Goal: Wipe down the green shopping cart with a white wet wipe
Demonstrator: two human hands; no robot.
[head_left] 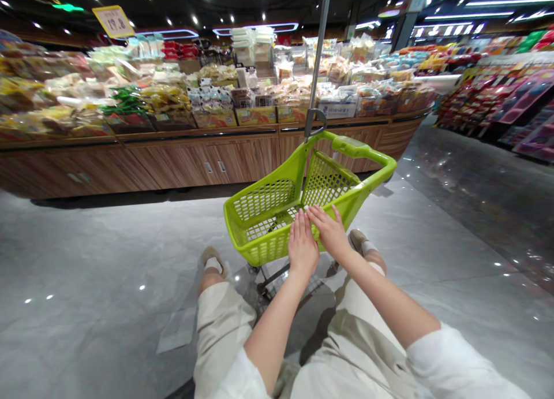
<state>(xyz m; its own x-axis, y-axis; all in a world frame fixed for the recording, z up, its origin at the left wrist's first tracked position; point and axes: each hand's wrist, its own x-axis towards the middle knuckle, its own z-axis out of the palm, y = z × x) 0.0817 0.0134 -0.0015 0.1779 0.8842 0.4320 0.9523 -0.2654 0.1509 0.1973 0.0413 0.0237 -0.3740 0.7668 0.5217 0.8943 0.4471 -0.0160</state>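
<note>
A lime-green plastic shopping cart (pixel 265 252) with perforated sides stands right in front of me, its handle toward the upper right. My left hand (pixel 303 244) lies on the near rim of its basket, fingers stretched out and held side by side. Close beside it, my right hand (pixel 329 230) rests on the same rim with straight fingers and the thumb apart. The fingertips of both hands nearly meet. Neither hand holds anything that I can see. A grey metal pole (pixel 319 52) rises near the handle end of the cart.
Behind the cart runs a wood-panelled display counter (pixel 242 159) piled with packaged foods. A yellow-edged price sign (pixel 113 21) hangs at upper left. Shelves of bright packages (pixel 485 93) stand on the right. My feet are on either side of the cart on the shiny grey floor (pixel 108 283).
</note>
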